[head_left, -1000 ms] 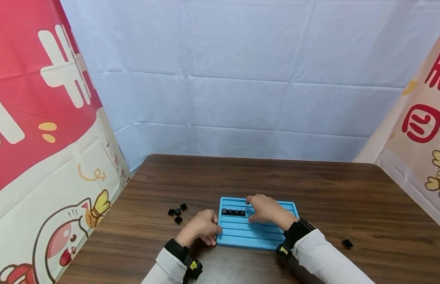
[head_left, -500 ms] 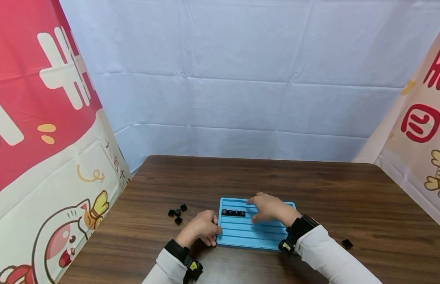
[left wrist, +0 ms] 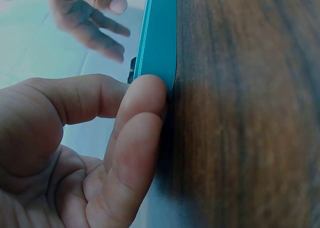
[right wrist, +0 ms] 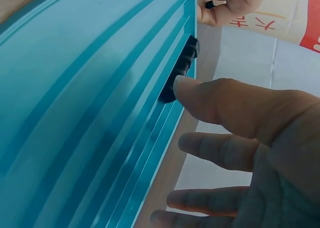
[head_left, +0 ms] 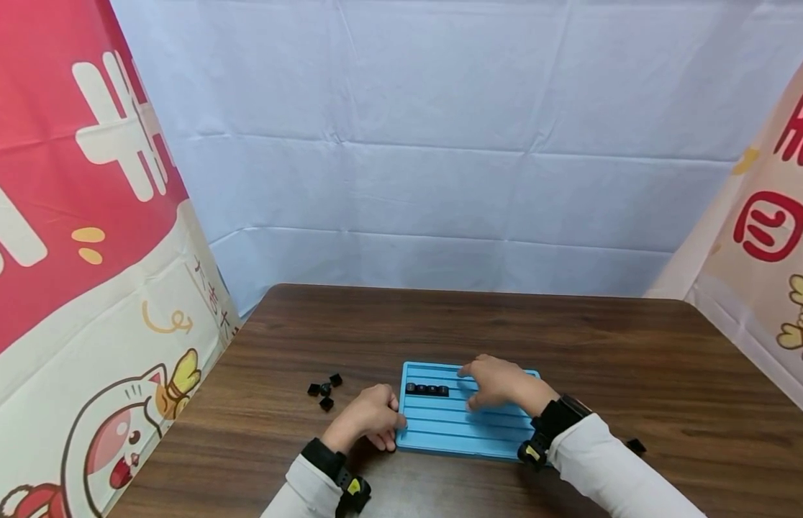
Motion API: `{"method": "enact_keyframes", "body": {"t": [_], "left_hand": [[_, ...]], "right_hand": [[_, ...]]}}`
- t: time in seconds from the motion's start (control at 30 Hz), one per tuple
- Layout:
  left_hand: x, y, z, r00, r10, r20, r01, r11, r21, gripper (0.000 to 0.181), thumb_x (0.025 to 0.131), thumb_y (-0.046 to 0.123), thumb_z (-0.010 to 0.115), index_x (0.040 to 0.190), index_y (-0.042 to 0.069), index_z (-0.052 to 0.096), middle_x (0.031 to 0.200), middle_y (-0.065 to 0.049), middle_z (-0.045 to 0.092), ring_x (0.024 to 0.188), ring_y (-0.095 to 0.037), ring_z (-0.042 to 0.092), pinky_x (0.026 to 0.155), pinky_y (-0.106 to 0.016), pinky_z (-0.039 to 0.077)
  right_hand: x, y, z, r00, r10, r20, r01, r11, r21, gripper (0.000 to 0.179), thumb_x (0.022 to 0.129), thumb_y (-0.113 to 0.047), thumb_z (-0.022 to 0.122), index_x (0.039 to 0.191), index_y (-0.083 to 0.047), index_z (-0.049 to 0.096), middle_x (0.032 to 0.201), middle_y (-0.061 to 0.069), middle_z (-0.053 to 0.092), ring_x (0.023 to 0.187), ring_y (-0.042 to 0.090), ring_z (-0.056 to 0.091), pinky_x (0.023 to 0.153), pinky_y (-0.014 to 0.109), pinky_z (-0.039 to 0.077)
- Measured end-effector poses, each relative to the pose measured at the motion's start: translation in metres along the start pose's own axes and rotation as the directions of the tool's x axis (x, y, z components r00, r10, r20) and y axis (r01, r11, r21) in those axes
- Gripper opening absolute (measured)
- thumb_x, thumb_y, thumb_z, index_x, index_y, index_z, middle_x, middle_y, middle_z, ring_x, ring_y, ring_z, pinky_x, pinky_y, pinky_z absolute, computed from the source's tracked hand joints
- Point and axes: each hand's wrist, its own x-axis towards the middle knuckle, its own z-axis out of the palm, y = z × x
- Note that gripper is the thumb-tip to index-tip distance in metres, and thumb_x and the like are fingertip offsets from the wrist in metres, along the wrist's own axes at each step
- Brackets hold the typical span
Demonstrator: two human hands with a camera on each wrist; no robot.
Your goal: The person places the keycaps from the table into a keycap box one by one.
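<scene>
A light blue ridged tray [head_left: 453, 428] lies on the table, and several small black blocks [head_left: 427, 390] stand in a row in one of its grooves, towards the left end. My left hand [head_left: 370, 417] holds the tray's left edge; the left wrist view shows its fingertips [left wrist: 145, 95] against the side wall. Over the right half of the tray hovers my right hand [head_left: 505, 385], its fingers spread with nothing between them. In the right wrist view its thumb [right wrist: 215, 100] appears in front of the near end of the row; contact cannot be told.
Several loose black pieces [head_left: 325, 390] lie on the brown wooden table [head_left: 479, 320] left of the tray. Another black piece [head_left: 636, 447] is at the right, partly behind the right sleeve. Cloth hangings [head_left: 401, 144] surround the table's back and sides.
My right hand has drifted a little to the right, away from the row of blocks. The left hand keeps its place at the tray's edge, and the blocks have not moved.
</scene>
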Motion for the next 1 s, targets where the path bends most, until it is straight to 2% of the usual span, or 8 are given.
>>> {"method": "enact_keyframes", "body": {"t": [0.1, 0.3, 0.5, 0.77, 1.0], "left_hand": [[0.000, -0.001, -0.001, 1.000, -0.009, 0.004, 0.009, 1.000, -0.004, 0.015, 0.084, -0.001, 0.063, 0.083, 0.000, 0.048, 0.060, -0.017, 0.058, 0.043, -0.018, 0.057, 0.043, -0.033, 0.051], [-0.003, -0.002, -0.001, 1.000, 0.010, -0.011, -0.010, 1.000, 0.000, 0.016, 0.084, -0.001, 0.063, 0.083, 0.000, 0.047, 0.060, -0.018, 0.057, 0.043, -0.019, 0.057, 0.043, -0.034, 0.051], [-0.003, -0.001, -0.002, 1.000, -0.002, -0.007, 0.002, 1.000, -0.010, 0.016, 0.084, -0.001, 0.063, 0.083, 0.000, 0.047, 0.060, -0.018, 0.057, 0.044, -0.020, 0.058, 0.043, -0.034, 0.051], [-0.003, 0.000, -0.002, 1.000, 0.006, -0.015, -0.006, 1.000, -0.002, 0.015, 0.084, -0.001, 0.063, 0.083, -0.001, 0.047, 0.060, -0.019, 0.057, 0.044, -0.020, 0.058, 0.043, -0.034, 0.051], [-0.004, 0.001, -0.002, 1.000, 0.006, -0.017, -0.006, 1.000, 0.001, 0.016, 0.084, -0.002, 0.063, 0.082, 0.000, 0.047, 0.060, -0.019, 0.057, 0.043, -0.020, 0.058, 0.042, -0.033, 0.051]], "right_hand": [[-0.004, 0.005, 0.000, 1.000, 0.006, 0.001, -0.006, 1.000, 0.004, 0.050, 0.078, -0.017, 0.076, 0.123, -0.004, 0.059, 0.125, 0.020, 0.050, 0.116, 0.038, 0.046, 0.086, 0.053, 0.043], [-0.015, 0.016, -0.001, 1.000, -0.004, -0.001, 0.004, 1.000, 0.014, 0.049, 0.077, -0.015, 0.077, 0.121, 0.000, 0.059, 0.122, 0.023, 0.052, 0.115, 0.040, 0.046, 0.087, 0.054, 0.042], [-0.027, 0.026, -0.002, 1.000, -0.010, -0.010, 0.010, 1.000, 0.001, 0.050, 0.076, -0.016, 0.077, 0.120, 0.000, 0.059, 0.119, 0.023, 0.052, 0.112, 0.041, 0.048, 0.085, 0.054, 0.042], [-0.045, 0.044, -0.008, 0.999, 0.033, 0.017, -0.034, 0.998, 0.057, 0.053, 0.075, -0.017, 0.078, 0.122, -0.002, 0.057, 0.123, 0.024, 0.049, 0.112, 0.042, 0.046, 0.083, 0.054, 0.043], [-0.058, 0.059, -0.011, 0.998, 0.061, 0.022, -0.062, 0.997, 0.044, 0.054, 0.075, -0.018, 0.079, 0.121, 0.000, 0.057, 0.120, 0.025, 0.050, 0.111, 0.044, 0.047, 0.082, 0.055, 0.043]]}}
